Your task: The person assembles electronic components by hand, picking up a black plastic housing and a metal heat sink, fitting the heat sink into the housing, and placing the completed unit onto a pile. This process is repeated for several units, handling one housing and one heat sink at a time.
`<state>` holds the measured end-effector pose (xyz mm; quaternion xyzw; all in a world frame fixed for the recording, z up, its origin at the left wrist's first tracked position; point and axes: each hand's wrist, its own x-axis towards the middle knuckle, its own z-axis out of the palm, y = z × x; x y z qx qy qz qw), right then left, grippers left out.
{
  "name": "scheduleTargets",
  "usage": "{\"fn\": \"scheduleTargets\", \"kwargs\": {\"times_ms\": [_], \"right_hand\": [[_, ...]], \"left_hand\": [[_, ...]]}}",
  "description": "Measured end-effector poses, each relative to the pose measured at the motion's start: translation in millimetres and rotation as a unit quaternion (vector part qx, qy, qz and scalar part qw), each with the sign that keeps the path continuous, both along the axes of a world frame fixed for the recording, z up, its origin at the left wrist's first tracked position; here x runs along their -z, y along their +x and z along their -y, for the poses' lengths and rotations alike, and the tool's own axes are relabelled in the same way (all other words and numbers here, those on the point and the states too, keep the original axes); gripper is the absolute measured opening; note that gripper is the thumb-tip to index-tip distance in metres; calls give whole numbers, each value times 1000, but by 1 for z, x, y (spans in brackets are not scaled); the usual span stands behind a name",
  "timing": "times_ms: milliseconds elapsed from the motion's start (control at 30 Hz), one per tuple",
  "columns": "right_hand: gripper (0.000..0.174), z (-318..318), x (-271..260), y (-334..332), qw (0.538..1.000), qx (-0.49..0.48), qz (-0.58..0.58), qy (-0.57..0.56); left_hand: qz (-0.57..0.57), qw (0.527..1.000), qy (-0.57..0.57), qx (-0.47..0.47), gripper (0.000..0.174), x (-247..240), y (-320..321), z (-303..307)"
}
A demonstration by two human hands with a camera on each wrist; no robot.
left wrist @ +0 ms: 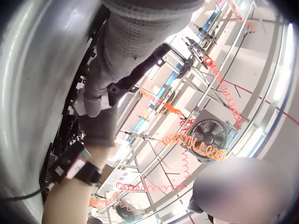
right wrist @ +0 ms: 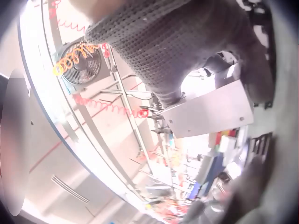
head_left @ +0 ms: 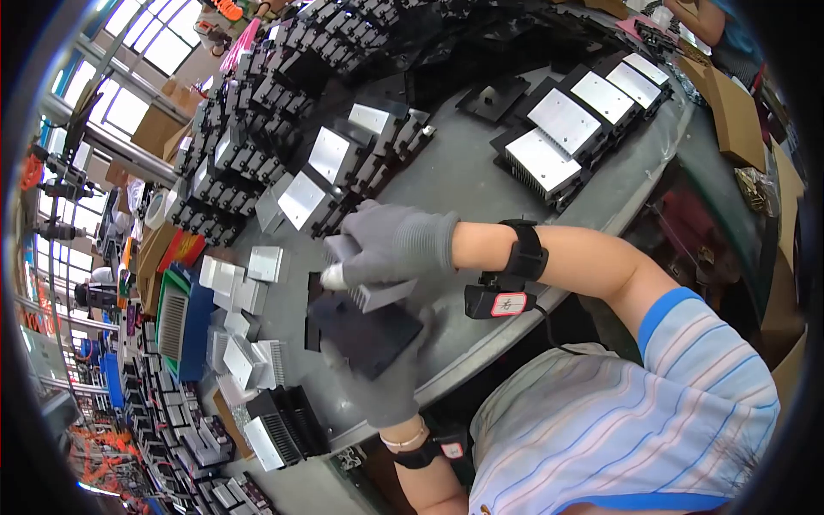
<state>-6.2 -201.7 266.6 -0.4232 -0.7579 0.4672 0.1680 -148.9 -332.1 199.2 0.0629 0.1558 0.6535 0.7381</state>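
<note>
In the head view my gloved right hand [head_left: 390, 245] grips a silver heat sink [head_left: 384, 294] from above, thumb on its near side. The right wrist view shows the flat, drilled face of this heat sink [right wrist: 210, 112] between thumb and fingers. My gloved left hand [head_left: 382, 390], blurred, holds a flat black plate [head_left: 369, 335] from below, close under the heat sink. In the left wrist view the left hand [left wrist: 126, 51] covers much of the dark plate [left wrist: 140, 70]. Another black piece [head_left: 313, 300] lies on the table, partly hidden behind the plate.
Loose silver heat sinks [head_left: 245, 360] lie at the left, beside a blue bin [head_left: 196, 326]. Rows of assembled black-and-silver units [head_left: 562, 120] stand at the far right, with more stacked units [head_left: 249, 129] at the back. The grey table's curved edge [head_left: 481, 348] runs before the person's body.
</note>
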Motion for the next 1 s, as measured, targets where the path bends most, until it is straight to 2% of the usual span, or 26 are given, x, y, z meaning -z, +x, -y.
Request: {"fn": "scheduleTargets", "kwargs": {"times_ms": [33,67,167,367,500,567,800,867,1000], "right_hand": [[71,10,-4,-9,996,-2,67,50],[71,18,-7,-15,986,-2,133,102],[65,25,-8,-18,985,-8,137,104],[59,31,-3,-22,984,5,132,121],[54,35,-2,-23,979,8,123,160],[53,35,-6,-23,978,11,134,157],[50,37,-5,-25,977,23,137,164],[50,38,-6,-24,975,29,140,172],[52,37,-1,-30,972,43,148,179]], "left_hand": [[-1,1000,-4,-3,59,1,3,-5],[-53,998,-11,-18,60,5,6,-13],[-178,983,-19,-50,65,12,14,-24],[-88,995,-36,12,66,3,18,-20],[-122,992,-32,-6,67,4,18,-19],[-66,996,-60,1,68,3,18,-19],[-61,997,-48,-5,68,7,19,-20],[-112,992,-52,-33,68,13,17,-22],[-107,991,-75,-37,69,6,20,-21]]}}
